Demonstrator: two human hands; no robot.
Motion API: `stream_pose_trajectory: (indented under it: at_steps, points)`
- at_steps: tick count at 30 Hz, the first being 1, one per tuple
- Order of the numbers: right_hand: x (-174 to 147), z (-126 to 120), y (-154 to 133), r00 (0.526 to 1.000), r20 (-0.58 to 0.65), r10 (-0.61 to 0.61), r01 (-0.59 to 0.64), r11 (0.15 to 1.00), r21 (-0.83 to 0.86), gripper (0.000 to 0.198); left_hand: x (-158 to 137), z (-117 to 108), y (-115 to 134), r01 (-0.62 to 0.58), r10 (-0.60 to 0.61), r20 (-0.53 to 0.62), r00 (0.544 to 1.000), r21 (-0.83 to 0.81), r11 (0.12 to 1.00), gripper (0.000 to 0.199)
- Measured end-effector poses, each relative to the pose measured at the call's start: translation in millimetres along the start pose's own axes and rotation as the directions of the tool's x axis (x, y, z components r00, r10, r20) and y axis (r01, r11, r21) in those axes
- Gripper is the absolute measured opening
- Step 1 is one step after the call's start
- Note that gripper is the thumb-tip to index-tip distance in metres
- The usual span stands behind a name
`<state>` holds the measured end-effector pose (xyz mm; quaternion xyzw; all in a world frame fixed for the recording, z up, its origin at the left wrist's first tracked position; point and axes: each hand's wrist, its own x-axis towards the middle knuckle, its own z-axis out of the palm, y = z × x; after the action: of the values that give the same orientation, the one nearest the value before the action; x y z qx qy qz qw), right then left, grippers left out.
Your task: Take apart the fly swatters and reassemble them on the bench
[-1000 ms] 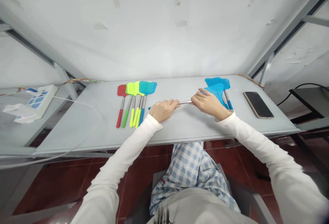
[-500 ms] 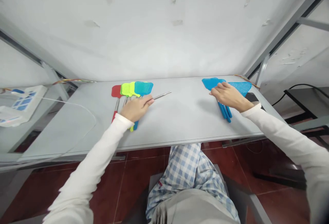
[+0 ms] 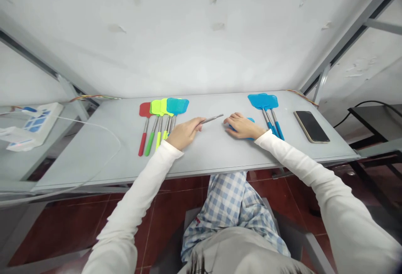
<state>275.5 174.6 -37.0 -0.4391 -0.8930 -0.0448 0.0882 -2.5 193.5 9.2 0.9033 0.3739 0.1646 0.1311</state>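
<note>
My left hand [image 3: 186, 133] is closed around a slim metal rod [image 3: 212, 119], which points right and slightly up above the table. Across from the rod's tip, my right hand [image 3: 241, 126] grips a blue fly swatter head [image 3: 250, 120] low at the tabletop, its fingers covering most of it. Beside my left hand lies a row of fly swatters: a red one [image 3: 145, 109], yellow-green ones [image 3: 156, 107] and a blue one [image 3: 178, 105] on top. Several blue fly swatters [image 3: 263, 101] lie overlapped beyond my right wrist.
A phone [image 3: 312, 126] lies on the right of the grey table [image 3: 103, 152]. On the left, a white-and-blue box [image 3: 36, 125] stands on another surface, with a thin white cable [image 3: 106, 129] crossing the table. A wall rises directly behind.
My right hand has moved left and down from above the blue swatters with the blue head, uncovering the phone. My left hand has shifted slightly right with the rod.
</note>
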Motion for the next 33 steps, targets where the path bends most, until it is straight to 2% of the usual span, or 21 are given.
stream_pose_trajectory:
  at_steps: [2, 4, 7, 9, 12, 15, 19, 22, 24, 26, 33]
  points:
    - [-5, 3, 6, 0.997, -0.021, 0.071, -0.070, 0.995, 0.067, 0.052, 1, 4, 2, -0.010, 0.011, -0.012, 1.000, 0.045, 0.999, 0.040]
    - [-15, 1, 15, 0.978, 0.009, 0.209, -0.209, 0.972, 0.107, 0.073, 3, 9, 5, -0.014, 0.016, -0.031, 0.999, 0.075, 0.997, 0.040]
    - [-35, -5, 26, 0.892, 0.168, 0.420, -0.438, 0.895, 0.087, 0.103, 11, 18, 6, 0.022, -0.019, -0.026, 0.999, 0.117, 0.993, 0.034]
    - [-44, -8, 30, 0.852, 0.250, 0.460, -0.487, 0.871, 0.060, 0.108, 20, 26, 6, 0.044, -0.042, -0.013, 0.999, 0.163, 0.986, 0.037]
    - [-47, -8, 33, 0.847, 0.277, 0.453, -0.481, 0.876, 0.041, 0.102, 37, 39, 2, 0.029, -0.021, -0.036, 0.999, 0.236, 0.971, 0.046]
    - [-41, -11, 40, 0.865, 0.207, 0.456, -0.476, 0.878, 0.055, 0.090, 54, 51, -8, -0.083, 0.104, -0.064, 0.993, 0.275, 0.958, 0.046]
    - [-28, -21, 54, 0.907, -0.060, 0.417, -0.396, 0.892, 0.217, 0.052, 68, 59, -24, -0.170, 0.210, -0.106, 0.972, 0.302, 0.938, 0.047]
    - [-21, -23, 56, 0.887, -0.288, 0.360, -0.260, 0.906, 0.333, 0.026, 70, 59, -31, -0.172, 0.231, -0.146, 0.962, 0.330, 0.928, 0.046]
    - [-20, -19, 53, 0.857, -0.399, 0.326, -0.201, 0.925, 0.323, 0.026, 69, 58, -32, -0.162, 0.229, -0.167, 0.959, 0.341, 0.926, 0.046]
    - [-20, -13, 50, 0.846, -0.446, 0.292, -0.180, 0.944, 0.277, 0.027, 67, 59, -30, -0.142, 0.214, -0.185, 0.959, 0.341, 0.929, 0.045]
    - [-26, -6, 44, 0.846, -0.452, 0.285, -0.217, 0.956, 0.197, 0.029, 62, 64, -26, -0.115, 0.182, -0.213, 0.960, 0.293, 0.949, 0.043]
